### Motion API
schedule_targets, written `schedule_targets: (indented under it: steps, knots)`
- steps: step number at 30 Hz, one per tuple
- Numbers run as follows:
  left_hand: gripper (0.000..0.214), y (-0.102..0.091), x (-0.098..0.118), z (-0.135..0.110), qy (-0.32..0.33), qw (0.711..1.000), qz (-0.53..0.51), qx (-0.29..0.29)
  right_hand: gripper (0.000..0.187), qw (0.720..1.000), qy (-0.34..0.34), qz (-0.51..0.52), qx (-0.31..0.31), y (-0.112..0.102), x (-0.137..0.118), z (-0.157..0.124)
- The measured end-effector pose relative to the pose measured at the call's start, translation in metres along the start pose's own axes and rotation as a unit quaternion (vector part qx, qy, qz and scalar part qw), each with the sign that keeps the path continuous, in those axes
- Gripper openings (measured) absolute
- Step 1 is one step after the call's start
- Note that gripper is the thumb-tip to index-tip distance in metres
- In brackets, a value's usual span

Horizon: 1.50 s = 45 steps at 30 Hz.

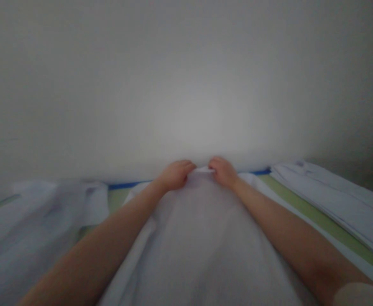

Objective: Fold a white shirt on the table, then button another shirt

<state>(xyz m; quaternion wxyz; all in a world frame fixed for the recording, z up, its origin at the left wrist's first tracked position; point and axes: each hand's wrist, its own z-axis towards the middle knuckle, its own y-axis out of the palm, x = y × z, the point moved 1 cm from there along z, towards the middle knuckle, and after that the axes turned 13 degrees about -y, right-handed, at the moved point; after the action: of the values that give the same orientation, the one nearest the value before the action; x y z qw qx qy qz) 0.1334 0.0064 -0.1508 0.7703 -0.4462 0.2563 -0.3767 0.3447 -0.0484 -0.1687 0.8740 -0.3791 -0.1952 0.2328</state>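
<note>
left hand: my fingers pinched on the far edge of the white cloth
right hand: pinching the same edge, just beside
cloth: spread along the middle of the green table
stack of folded cloths: at the table's right edge

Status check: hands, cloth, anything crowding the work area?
Left hand and right hand both pinch the far edge of the white cloth. Cloth lies spread toward the wall. Folded white stack at right, loose white fabric at left, both apart.
</note>
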Motion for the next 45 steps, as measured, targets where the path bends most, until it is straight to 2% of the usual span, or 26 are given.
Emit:
schedule_targets:
  steps: [2, 5, 8, 14, 19, 27, 30, 35, 37, 39, 42, 45]
  knots:
    - [0.042, 0.000, -0.003, 0.001, -0.010, 1.000, 0.017, 0.004, 0.020, 1.000, 0.008, -0.013, 0.018, -0.002, 0.000, 0.001]
    - [0.029, -0.002, -0.007, 0.003, -0.029, 0.998, 0.048, 0.021, 0.021, 0.999, 0.008, -0.028, 0.028, -0.005, -0.001, 0.001]
    - [0.019, -0.007, -0.009, 0.005, -0.040, 0.995, 0.079, 0.047, 0.024, 0.999, 0.007, -0.034, 0.021, -0.006, 0.000, 0.000]
    - [0.016, -0.017, -0.003, 0.004, -0.049, 0.988, 0.119, 0.082, 0.025, 0.999, -0.007, -0.051, 0.003, -0.003, 0.004, 0.000]
    - [0.018, -0.021, 0.002, 0.002, -0.087, 0.984, 0.138, 0.069, 0.020, 0.996, -0.039, -0.074, -0.006, -0.001, 0.003, 0.000]
    - [0.021, -0.016, -0.003, 0.003, -0.211, 0.966, 0.147, 0.032, 0.019, 0.992, -0.024, -0.116, 0.034, -0.002, 0.004, -0.001]
    - [0.022, -0.013, -0.006, 0.003, -0.214, 0.965, 0.149, 0.029, 0.018, 0.991, -0.022, -0.132, 0.029, 0.000, 0.004, 0.000]
    - [0.021, -0.010, -0.008, 0.004, -0.184, 0.972, 0.142, 0.030, 0.019, 0.990, -0.017, -0.141, 0.024, 0.002, 0.002, 0.001]
    - [0.020, -0.010, -0.008, 0.004, -0.173, 0.976, 0.127, 0.037, 0.019, 0.989, -0.013, -0.143, 0.026, 0.002, 0.002, 0.001]
    - [0.020, -0.010, -0.009, 0.003, -0.157, 0.984, 0.087, 0.017, 0.019, 0.989, -0.010, -0.145, 0.030, 0.002, 0.003, 0.000]
    - [0.039, -0.008, -0.011, 0.000, -0.125, 0.988, -0.041, -0.078, 0.020, 0.989, 0.000, -0.142, 0.046, 0.002, 0.006, -0.001]
    - [0.061, -0.007, -0.013, -0.002, -0.086, 0.967, -0.194, -0.142, 0.021, 0.990, 0.008, -0.130, 0.059, 0.001, 0.008, -0.002]
